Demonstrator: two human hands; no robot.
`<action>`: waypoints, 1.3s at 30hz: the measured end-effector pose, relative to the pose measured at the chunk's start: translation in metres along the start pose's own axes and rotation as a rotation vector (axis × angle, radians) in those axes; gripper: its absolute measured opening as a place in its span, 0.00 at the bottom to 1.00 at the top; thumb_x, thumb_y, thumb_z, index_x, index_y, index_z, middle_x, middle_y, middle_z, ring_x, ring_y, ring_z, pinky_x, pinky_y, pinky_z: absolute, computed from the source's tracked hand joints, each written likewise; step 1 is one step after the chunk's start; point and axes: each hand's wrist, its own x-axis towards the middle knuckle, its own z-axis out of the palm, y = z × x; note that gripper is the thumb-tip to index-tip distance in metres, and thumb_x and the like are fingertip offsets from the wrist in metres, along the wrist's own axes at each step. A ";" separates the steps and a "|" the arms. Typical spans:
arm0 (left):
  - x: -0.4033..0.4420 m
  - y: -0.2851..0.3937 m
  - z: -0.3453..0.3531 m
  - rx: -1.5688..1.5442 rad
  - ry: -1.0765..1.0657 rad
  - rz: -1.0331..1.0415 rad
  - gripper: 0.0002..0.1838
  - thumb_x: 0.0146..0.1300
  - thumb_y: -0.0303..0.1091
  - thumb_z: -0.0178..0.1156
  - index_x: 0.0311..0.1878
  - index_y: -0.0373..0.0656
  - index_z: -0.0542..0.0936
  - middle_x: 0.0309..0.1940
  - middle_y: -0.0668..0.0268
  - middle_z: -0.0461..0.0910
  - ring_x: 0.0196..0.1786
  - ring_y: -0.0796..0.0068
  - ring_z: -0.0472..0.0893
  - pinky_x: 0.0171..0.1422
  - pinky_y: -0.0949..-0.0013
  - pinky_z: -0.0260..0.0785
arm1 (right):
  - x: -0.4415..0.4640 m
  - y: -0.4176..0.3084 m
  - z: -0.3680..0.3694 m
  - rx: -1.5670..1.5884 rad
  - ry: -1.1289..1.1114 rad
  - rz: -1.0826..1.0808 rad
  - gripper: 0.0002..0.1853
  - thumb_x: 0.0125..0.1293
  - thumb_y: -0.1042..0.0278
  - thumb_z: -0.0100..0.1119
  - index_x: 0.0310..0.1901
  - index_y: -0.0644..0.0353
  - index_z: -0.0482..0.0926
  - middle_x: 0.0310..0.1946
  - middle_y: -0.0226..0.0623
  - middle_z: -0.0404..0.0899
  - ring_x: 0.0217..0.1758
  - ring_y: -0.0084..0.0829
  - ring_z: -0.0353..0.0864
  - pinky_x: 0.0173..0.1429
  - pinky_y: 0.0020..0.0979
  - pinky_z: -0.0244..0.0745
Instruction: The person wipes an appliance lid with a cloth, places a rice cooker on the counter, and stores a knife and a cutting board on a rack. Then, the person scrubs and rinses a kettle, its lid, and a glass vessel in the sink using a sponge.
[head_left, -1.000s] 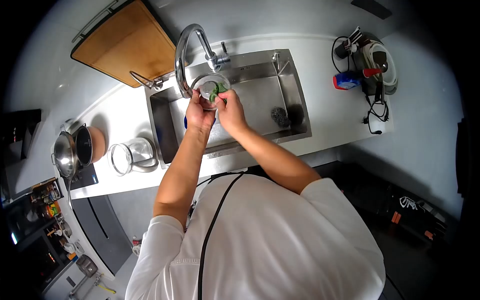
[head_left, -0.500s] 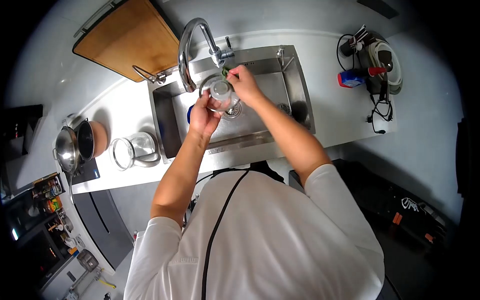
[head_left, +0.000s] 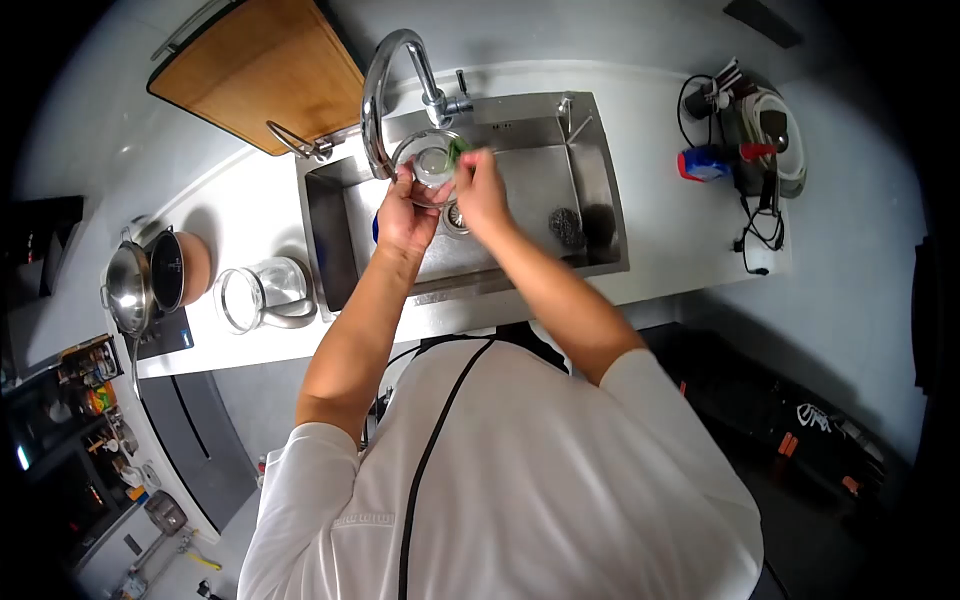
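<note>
Over the sink (head_left: 520,262), my left hand (head_left: 408,218) is closed on the near left edge of a clear round glass lid (head_left: 432,162) with a raised centre. My right hand (head_left: 482,192), slightly smeared by motion, pinches a green scouring pad (head_left: 457,150) against the lid's right side. The chrome faucet (head_left: 372,100) arches just left of and above the lid. Part of a blue object (head_left: 376,228) shows beside my left hand; its kind is hidden.
A steel scrubber (head_left: 567,228) lies in the sink's right part. On the counter's left stand a glass pitcher (head_left: 285,285), a pot (head_left: 185,268) and a lidded pan (head_left: 130,290). A wooden cutting board (head_left: 260,75) leans behind. Corded utensils and a blue-red item (head_left: 703,163) lie right.
Both hands have shifted a little upward and left with the glass lid, which is tilted differently. My right hand has moved down along the lid's right side with the green pad. The scrubber is now uncovered.
</note>
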 end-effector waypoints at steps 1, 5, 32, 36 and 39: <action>-0.003 0.002 0.001 0.064 -0.009 -0.023 0.21 0.85 0.47 0.44 0.69 0.45 0.73 0.52 0.62 0.85 0.49 0.60 0.87 0.49 0.60 0.81 | 0.018 0.000 -0.005 0.053 -0.010 0.081 0.12 0.73 0.66 0.63 0.47 0.63 0.73 0.36 0.50 0.82 0.43 0.52 0.85 0.51 0.48 0.79; 0.008 -0.011 0.008 -0.051 0.058 0.013 0.21 0.85 0.48 0.42 0.68 0.46 0.72 0.50 0.62 0.86 0.49 0.62 0.88 0.44 0.60 0.80 | -0.008 -0.007 -0.004 -0.030 -0.003 0.137 0.10 0.74 0.68 0.60 0.48 0.64 0.73 0.36 0.51 0.81 0.42 0.52 0.85 0.47 0.48 0.80; -0.030 0.017 0.046 0.202 0.013 0.146 0.12 0.80 0.33 0.54 0.62 0.43 0.75 0.48 0.63 0.82 0.44 0.69 0.86 0.52 0.55 0.87 | 0.010 -0.019 -0.022 0.337 -0.234 0.004 0.08 0.72 0.69 0.64 0.48 0.58 0.77 0.52 0.42 0.79 0.63 0.40 0.79 0.64 0.37 0.73; -0.032 0.024 0.043 0.151 -0.012 0.126 0.11 0.81 0.33 0.54 0.61 0.42 0.74 0.47 0.64 0.82 0.43 0.69 0.86 0.47 0.59 0.87 | 0.010 -0.029 -0.038 0.225 -0.220 -0.315 0.09 0.71 0.70 0.66 0.47 0.58 0.77 0.54 0.44 0.77 0.75 0.51 0.67 0.72 0.44 0.66; -0.033 0.021 0.042 0.229 -0.006 0.133 0.11 0.80 0.34 0.55 0.59 0.42 0.75 0.46 0.65 0.83 0.42 0.71 0.86 0.47 0.60 0.87 | 0.009 -0.039 -0.037 0.076 -0.228 -0.353 0.09 0.70 0.70 0.67 0.47 0.58 0.77 0.53 0.44 0.77 0.73 0.51 0.69 0.71 0.44 0.67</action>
